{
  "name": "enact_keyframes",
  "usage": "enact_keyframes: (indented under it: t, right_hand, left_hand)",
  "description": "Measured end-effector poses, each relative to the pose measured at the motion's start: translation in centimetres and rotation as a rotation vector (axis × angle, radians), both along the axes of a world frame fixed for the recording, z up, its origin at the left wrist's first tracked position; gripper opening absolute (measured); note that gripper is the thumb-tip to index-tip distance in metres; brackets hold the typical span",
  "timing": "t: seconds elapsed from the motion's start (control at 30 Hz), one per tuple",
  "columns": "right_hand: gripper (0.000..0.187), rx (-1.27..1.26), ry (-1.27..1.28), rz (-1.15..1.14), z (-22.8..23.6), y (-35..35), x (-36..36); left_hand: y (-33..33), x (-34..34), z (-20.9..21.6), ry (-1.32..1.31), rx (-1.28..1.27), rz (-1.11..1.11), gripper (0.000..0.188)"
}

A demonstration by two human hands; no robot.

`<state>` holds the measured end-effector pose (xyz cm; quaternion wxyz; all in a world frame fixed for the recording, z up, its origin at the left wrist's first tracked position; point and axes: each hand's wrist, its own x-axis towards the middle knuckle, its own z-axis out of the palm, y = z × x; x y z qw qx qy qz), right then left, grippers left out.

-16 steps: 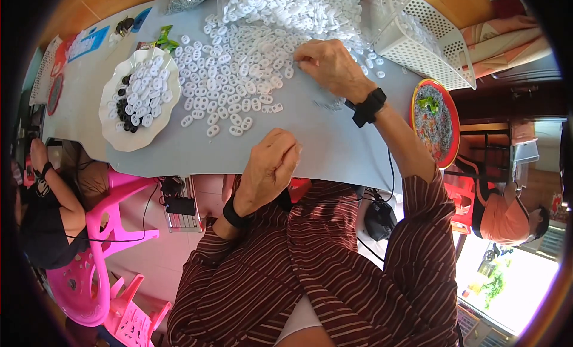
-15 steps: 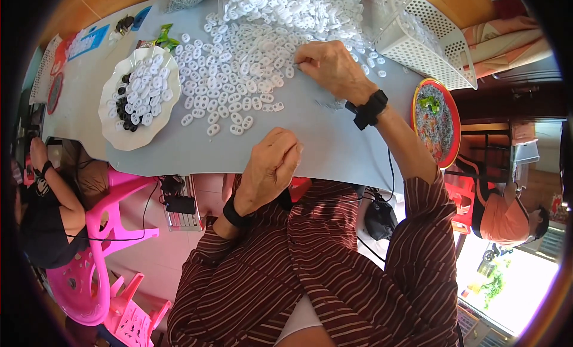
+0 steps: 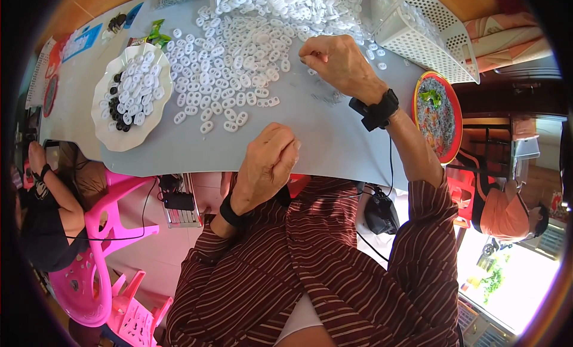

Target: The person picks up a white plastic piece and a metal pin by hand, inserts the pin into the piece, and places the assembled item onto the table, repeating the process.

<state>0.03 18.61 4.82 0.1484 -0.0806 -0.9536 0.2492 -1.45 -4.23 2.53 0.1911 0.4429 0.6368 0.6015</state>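
My left hand [image 3: 270,159] is closed at the front edge of the grey table [image 3: 185,156], its fingers curled in; whatever it may hold is hidden. Farther out, my right hand [image 3: 341,63] has its thumb and fingers pinched together, and I cannot make out anything between them. It hovers at the right side of a wide spread of small white oval plastic pieces with two holes [image 3: 230,60]. Just below its fingers lies a little scatter of thin dark pins or wires [image 3: 325,96]. A black band circles each wrist.
At left stands a scalloped cream plate [image 3: 119,141] of white pieces and black round ones. A white perforated basket [image 3: 427,45] is at the back right, above a red-rimmed bowl [image 3: 458,129] of small grey bits. A person [image 3: 51,221] sits near a pink chair [image 3: 98,275].
My right hand has shifted slightly right and away from the white pieces, still pinched. My left hand stays closed in nearly the same place. The view has moved a little.
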Motion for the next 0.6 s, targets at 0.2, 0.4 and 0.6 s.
enact_keyframes:
  t: [0.2,0.4,0.6]
  right_hand:
    - [0.009,0.119,-0.042,-0.065,0.7,0.0,0.7]
    - [0.010,0.073,-0.143,-0.058,0.3,0.5,1.4]
    - [0.010,0.115,-0.171,-0.087,0.4,-0.3,1.5]
  left_hand:
    - [0.0,0.0,0.2,0.001,0.005,-0.001,0.013]
    - [0.0,0.1,0.0,0.030,0.010,0.003,0.013]
    - [0.0,0.1,-0.2,0.034,0.002,0.016,0.012]
